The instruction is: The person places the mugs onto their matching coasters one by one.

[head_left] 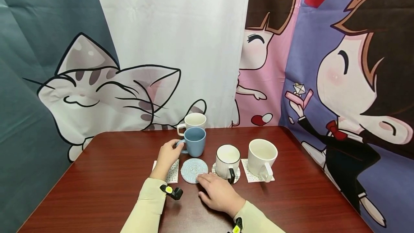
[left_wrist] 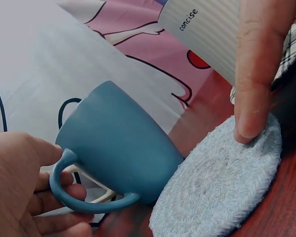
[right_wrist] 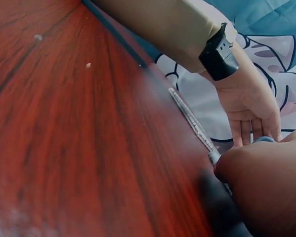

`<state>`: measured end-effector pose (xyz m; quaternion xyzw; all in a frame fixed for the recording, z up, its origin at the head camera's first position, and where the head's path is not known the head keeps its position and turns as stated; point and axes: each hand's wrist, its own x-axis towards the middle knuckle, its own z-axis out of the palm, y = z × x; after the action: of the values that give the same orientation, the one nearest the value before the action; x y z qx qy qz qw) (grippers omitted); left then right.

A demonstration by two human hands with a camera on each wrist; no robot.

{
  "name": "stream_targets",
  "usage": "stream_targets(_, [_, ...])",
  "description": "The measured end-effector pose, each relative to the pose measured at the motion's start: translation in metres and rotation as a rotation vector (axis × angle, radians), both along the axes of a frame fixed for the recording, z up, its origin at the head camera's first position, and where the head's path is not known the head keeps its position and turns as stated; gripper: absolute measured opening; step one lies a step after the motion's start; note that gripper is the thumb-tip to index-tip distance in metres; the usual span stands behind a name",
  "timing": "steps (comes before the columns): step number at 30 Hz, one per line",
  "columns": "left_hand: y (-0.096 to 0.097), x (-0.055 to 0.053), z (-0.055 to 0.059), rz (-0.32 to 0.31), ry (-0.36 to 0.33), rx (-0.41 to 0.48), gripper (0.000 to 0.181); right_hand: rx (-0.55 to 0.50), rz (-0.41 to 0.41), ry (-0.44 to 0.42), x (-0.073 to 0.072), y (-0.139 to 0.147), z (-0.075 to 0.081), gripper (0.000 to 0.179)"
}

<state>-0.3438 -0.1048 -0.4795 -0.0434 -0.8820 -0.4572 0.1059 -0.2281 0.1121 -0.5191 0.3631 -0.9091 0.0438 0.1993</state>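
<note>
In the head view, a blue mug (head_left: 195, 142) stands on the table behind a round pale-blue woven coaster (head_left: 194, 170). My left hand (head_left: 169, 157) holds the mug's handle, which points left; in the left wrist view the thumb is at the top of the handle (left_wrist: 91, 206) and the fingers are behind it. With extended fingers, my right hand (head_left: 221, 193) rests low on the table, a fingertip (left_wrist: 250, 129) touching the coaster's near right edge. Most of the right palm is hidden.
A white mug (head_left: 195, 120) stands behind the blue one. To the right are a ribbed black-rimmed mug (head_left: 226, 161) on a round plaid coaster and a white mug (head_left: 261, 155) on a square coaster (head_left: 252, 177). Another square coaster (head_left: 174, 172) lies partly under my left wrist.
</note>
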Motion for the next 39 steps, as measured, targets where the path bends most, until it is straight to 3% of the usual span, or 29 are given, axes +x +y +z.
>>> stream_targets(7, [0.002,0.002,0.001,0.013,-0.075,0.026,0.031,-0.010,0.001,0.022,-0.001,0.001,-0.004,0.044])
stream_targets(15, [0.008,0.002,0.003,-0.122,-0.328,0.307,0.033,-0.015,0.014,0.063,-0.002,0.001,-0.008,0.044])
stream_targets(22, [0.009,0.000,0.003,-0.168,-0.513,0.502,0.041,-0.013,0.010,0.059,-0.003,0.001,-0.010,0.044])
stream_targets(31, [0.010,-0.002,-0.001,-0.230,-0.574,0.658,0.037,-0.026,0.014,0.053,-0.005,0.002,-0.012,0.043])
stream_targets(39, [0.009,0.002,0.001,-0.291,-0.609,0.763,0.034,-0.051,0.016,0.050,-0.005,0.001,-0.012,0.042])
